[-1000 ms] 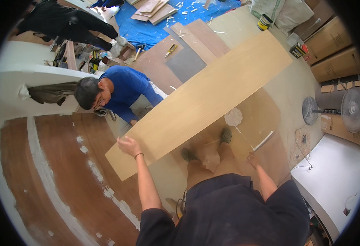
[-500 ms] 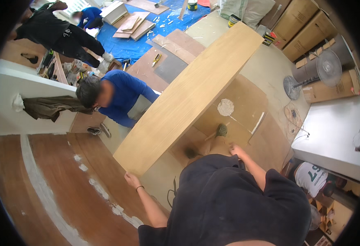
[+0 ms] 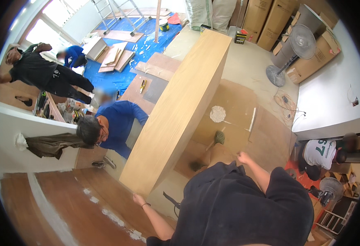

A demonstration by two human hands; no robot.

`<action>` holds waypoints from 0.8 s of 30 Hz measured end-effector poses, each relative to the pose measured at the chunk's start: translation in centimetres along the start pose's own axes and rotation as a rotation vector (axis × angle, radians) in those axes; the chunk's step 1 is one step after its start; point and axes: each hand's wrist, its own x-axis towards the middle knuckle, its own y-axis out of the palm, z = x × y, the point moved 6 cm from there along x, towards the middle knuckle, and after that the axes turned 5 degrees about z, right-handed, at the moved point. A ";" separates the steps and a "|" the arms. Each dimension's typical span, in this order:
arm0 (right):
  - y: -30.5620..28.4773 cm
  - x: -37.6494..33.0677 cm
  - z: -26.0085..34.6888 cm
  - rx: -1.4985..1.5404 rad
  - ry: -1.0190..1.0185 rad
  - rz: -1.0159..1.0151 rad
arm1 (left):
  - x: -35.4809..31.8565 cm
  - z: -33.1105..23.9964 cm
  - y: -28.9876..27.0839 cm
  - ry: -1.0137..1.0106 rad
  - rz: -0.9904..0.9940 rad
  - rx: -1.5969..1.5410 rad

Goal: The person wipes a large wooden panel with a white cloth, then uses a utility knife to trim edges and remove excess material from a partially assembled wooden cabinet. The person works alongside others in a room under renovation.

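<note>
Fingers (image 3: 135, 196) of your left hand (image 3: 140, 201) meet the lower corner of the long pale wooden piece (image 3: 176, 119) at its near end; whether they grip it or merely touch it cannot be told. Your right hand (image 3: 242, 157) is well apart from the wood, just beyond the hem of your dark shirt (image 3: 245, 205), its fingers looking curled in; whether it holds anything cannot be told either. The wooden piece slants across the middle of your view, from near your left hand up toward the right, its broad face and one long side showing. Close against its left edge leans a co-worker in a blue top (image 3: 118, 119). To the right of the piece, past your green shoe (image 3: 219, 137), lies a brown sheet (image 3: 239, 98) with a round white patch (image 3: 217, 114). At your lower left is a brown panel (image 3: 61, 188) streaked with white; above it a dark cloth (image 3: 57, 144) hangs on a white wall (image 3: 7, 127). Farther off, a yellow-handled tool (image 3: 142, 85) lies on flat boards, and beyond these a blue tarp (image 3: 94, 74) bears more boards (image 3: 116, 55). A pedestal fan (image 3: 303, 41) stands near cartons (image 3: 270, 24) at upper right.
</note>
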 end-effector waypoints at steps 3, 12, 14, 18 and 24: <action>0.6 -0.5 -0.9 0.000 0.027 -0.002 | 0.7 0.1 -0.5 0.011 0.001 -0.028; 3.0 -1.7 0.9 0.107 0.036 0.117 | -1.2 -2.0 0.3 -0.054 0.020 -0.061; 3.4 -1.7 1.7 0.169 0.015 0.139 | -0.5 -1.9 0.0 -0.058 0.019 -0.105; 3.3 -2.0 1.6 0.185 -0.033 0.083 | -0.5 -1.3 -0.1 -0.071 0.000 -0.003; 2.4 -2.9 1.4 0.198 0.067 0.165 | -1.0 -1.2 0.5 -0.044 0.044 0.127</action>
